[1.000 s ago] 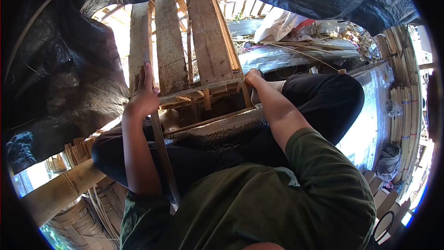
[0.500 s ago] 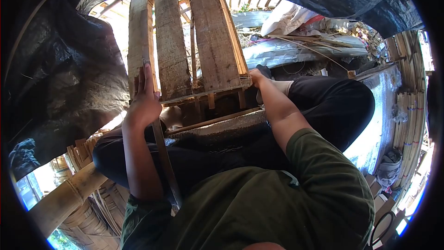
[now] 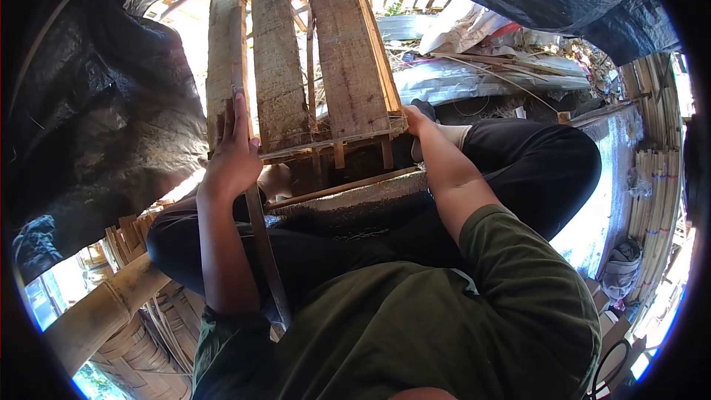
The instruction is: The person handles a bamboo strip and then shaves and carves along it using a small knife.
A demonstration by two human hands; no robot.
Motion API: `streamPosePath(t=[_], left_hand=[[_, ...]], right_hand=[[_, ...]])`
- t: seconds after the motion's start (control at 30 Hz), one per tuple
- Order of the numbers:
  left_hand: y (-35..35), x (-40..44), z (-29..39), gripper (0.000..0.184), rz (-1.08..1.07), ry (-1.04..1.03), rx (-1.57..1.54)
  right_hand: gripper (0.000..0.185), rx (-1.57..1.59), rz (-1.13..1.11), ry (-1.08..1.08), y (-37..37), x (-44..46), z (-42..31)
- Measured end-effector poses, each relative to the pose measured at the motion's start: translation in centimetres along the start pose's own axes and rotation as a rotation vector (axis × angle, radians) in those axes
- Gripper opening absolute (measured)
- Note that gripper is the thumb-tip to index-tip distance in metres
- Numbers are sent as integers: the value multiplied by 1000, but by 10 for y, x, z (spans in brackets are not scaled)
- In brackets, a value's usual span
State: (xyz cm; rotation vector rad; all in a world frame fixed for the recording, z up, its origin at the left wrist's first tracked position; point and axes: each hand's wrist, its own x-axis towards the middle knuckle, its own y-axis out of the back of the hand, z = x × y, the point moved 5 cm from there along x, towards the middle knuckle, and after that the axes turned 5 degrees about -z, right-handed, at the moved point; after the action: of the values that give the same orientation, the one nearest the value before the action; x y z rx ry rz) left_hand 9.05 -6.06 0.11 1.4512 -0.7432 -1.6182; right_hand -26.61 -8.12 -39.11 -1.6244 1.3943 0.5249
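My left hand [image 3: 233,163] is closed around a long, narrow, flat strip [image 3: 265,255], its index finger stretched forward along it. The strip runs from under my left forearm up to the leftmost plank; whether it is metal or wood I cannot make out. In front of me stands a slatted wooden frame of rough planks [image 3: 280,67], spaced apart and joined by a crosspiece at the near end. At its near right corner, my right hand [image 3: 413,120] is closed on the wood, fingers partly hidden. My crossed legs lie on either side below the frame.
Dark plastic sheeting [image 3: 104,104] hangs at the left and overhead. A thick bamboo pole [image 3: 111,304] crosses at the lower left beside woven bamboo. Corrugated sheet [image 3: 481,80] and loose sticks lie beyond my right foot. A bamboo slat wall [image 3: 652,200] stands at the right.
The near end of the plank frame has shifted slightly up and to the right in view, along with my right hand. My left hand keeps its hold, almost unmoved.
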Motion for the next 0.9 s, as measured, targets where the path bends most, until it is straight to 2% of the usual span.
streamPosePath(t=[0.1,0.3,0.33,0.4,0.57,0.63,0.67,0.7,0.73,0.77,0.83,0.87,0.9], left_hand=[[1,-6,9,72,-12,14,-12],[-6,-7,9,71,60,-22,31],[-6,-7,8,71,79,-17,22],[-1,-7,8,70,113,-14,13],[8,-15,18,73,102,-39,-82],[13,-18,20,77,165,-46,-100],[17,-19,19,80,176,16,-77],[20,-20,18,83,184,80,-53],[21,-20,15,75,174,155,-4],[28,-23,18,75,179,164,-10],[40,-32,19,58,105,207,-19],[37,-31,13,43,214,167,14],[37,-31,9,43,216,177,10]], right_hand=[[28,8,30,-23,17,32,9],[32,24,122,-7,28,22,-3],[32,22,122,-4,18,3,-13],[37,-130,284,31,1,-40,-45],[42,-137,188,113,-13,-59,-112],[43,-123,100,190,-13,-69,-142],[43,-131,117,188,-12,-74,-157],[42,-176,126,189,-11,-80,-172],[41,-310,217,194,-23,-105,-191],[40,-444,308,198,-41,-139,-213],[44,-772,514,305,-57,-175,-253],[45,-896,621,374,-77,-201,-273],[46,-1020,728,445,-100,-231,-290]])
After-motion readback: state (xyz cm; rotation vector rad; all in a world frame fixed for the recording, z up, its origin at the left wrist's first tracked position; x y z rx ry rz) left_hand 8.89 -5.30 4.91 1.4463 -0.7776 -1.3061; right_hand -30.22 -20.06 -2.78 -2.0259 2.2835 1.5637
